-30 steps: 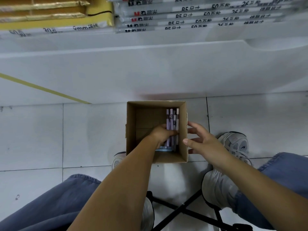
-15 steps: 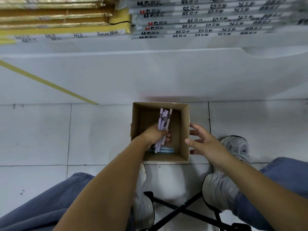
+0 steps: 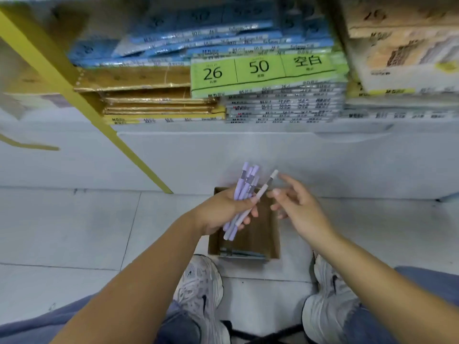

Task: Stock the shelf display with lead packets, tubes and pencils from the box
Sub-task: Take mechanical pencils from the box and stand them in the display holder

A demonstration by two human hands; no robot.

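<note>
I saw left hand (image 3: 223, 209) gripping slim lilac pencils (image 3: 244, 184), one whitish, above box (image 3: 273, 244); right hand (image 3: 298, 207) slack, empty.

One box (image 3: 274, 229) stood on the floor. Two hands showed, a left hand (image 3: 219, 212) and a right hand (image 3: 299, 208). The left held about five pencils (image 3: 244, 187): four lilac, one paler. Two shoes (image 3: 198, 281) showed. The packets (image 3: 244, 253) in the box were too blurred to count.

Bright, even light; motion blur and wide-angle bending toward the edges.
</note>
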